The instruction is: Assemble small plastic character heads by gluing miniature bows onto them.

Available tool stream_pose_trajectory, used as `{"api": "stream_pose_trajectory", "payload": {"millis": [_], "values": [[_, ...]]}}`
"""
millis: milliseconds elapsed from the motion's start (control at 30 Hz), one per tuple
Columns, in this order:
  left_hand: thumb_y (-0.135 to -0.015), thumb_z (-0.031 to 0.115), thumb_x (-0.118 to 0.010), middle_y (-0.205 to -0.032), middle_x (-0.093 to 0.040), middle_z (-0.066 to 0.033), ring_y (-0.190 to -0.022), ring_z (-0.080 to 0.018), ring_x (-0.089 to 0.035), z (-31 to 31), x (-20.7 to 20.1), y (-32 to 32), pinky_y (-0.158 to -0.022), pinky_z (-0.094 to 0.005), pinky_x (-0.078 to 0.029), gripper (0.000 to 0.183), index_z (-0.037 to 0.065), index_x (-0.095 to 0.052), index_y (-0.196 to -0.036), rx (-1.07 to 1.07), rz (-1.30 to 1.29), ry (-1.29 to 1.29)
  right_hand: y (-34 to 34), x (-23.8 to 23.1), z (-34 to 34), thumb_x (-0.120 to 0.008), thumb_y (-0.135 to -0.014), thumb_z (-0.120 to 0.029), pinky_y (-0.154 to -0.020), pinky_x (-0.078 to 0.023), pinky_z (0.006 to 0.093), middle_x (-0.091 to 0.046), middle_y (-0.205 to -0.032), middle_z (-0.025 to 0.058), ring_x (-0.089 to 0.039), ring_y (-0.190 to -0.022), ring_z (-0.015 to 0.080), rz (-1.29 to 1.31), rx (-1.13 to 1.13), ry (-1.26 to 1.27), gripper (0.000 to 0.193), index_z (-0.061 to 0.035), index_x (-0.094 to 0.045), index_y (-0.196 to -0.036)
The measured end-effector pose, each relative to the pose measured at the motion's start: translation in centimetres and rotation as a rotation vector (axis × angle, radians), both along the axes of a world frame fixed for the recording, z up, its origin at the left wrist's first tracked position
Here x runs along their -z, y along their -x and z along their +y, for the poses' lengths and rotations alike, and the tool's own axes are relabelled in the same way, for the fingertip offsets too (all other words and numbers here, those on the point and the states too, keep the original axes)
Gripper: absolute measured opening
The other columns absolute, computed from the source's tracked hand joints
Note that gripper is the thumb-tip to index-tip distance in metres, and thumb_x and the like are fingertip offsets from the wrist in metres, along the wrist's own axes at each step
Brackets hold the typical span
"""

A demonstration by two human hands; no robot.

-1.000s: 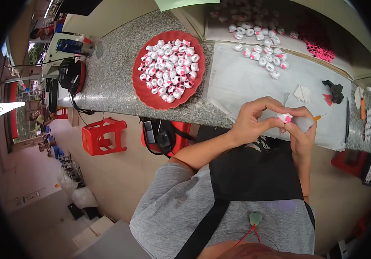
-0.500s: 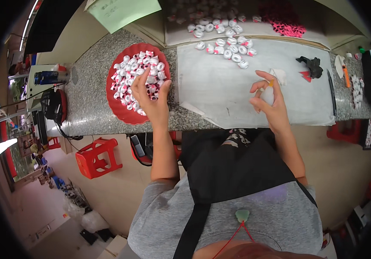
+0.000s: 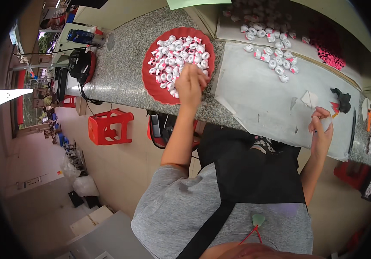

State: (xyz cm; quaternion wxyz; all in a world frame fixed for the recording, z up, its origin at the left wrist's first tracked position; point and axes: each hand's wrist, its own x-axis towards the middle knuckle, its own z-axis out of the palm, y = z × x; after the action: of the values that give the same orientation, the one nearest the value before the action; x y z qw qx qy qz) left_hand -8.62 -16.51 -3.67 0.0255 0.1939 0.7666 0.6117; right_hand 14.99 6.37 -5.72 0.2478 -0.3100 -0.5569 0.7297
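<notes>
My left hand [image 3: 190,86] is over the near right part of a red scalloped plate [image 3: 149,82]. Its fingers are bent together and hide whatever may be between them. Heaped on the plate are many small white ring-shaped pieces [image 3: 172,56] with pink and dark parts. At the right, above the near edge of a pale work sheet [image 3: 254,95], my right hand [image 3: 321,137] is closed round a small whitish squeeze bottle [image 3: 326,123] with a thin yellow tip. The tip points up and away, near a white scrap [image 3: 309,99] on the sheet.
More white pieces [image 3: 276,62] lie at the sheet's far edge and on the shelf behind, beside a pink pile [image 3: 330,58]. A crumpled black item [image 3: 341,100], a black stick [image 3: 352,129] and an orange-handled tool [image 3: 369,121] are at the right. A red stool [image 3: 110,127] stands below the counter.
My left hand's spread fingers have come together over the plate. My right hand has moved nearer the sheet's front right with the bottle. The whole view has shifted and tilted.
</notes>
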Motion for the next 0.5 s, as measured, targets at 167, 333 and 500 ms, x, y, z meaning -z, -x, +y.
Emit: {"api": "stream_pose_trajectory", "payload": {"millis": [167,333,500], "values": [[-0.067,0.006,-0.058,-0.07,-0.052,-0.0064,-0.065,-0.0191,-0.049,-2.2,0.1,3.3,-0.059,-0.0301,-0.038,0.014,0.006,-0.051,-0.079,0.006,0.588,0.591,1.1,0.0,-1.2,-0.05,-0.074,-0.006,-0.047,-0.029,0.019,-0.042,-0.074,0.0022,-0.035,-0.054,0.006,-0.008,-0.052,0.008,0.023,0.0014,-0.045,-0.095],[-0.058,0.004,-0.06,-0.084,-0.051,-0.0051,-0.082,-0.0206,-0.047,-1.9,0.5,4.0,-0.069,-0.0327,-0.034,0.024,0.012,-0.057,-0.08,0.219,0.774,0.815,1.4,-0.2,-1.6,-0.05,-0.074,-0.007,-0.047,-0.029,0.0193,-0.042,-0.074,0.0023,-0.036,-0.054,0.0067,-0.025,-0.117,-0.002,0.024,0.0013,-0.045,-0.095],[-0.071,0.003,-0.053,-0.087,-0.053,-0.0075,-0.076,-0.0172,-0.051,-1.6,0.1,3.3,-0.068,-0.0279,-0.04,0.025,0.009,-0.054,-0.095,0.116,0.262,0.288,0.6,-0.2,-1.4,-0.051,-0.073,-0.007,-0.049,-0.03,0.0192,-0.042,-0.075,0.0025,-0.036,-0.055,0.0067,-0.035,-0.055,-0.017,0.025,0.0016,-0.045,-0.096]]}}
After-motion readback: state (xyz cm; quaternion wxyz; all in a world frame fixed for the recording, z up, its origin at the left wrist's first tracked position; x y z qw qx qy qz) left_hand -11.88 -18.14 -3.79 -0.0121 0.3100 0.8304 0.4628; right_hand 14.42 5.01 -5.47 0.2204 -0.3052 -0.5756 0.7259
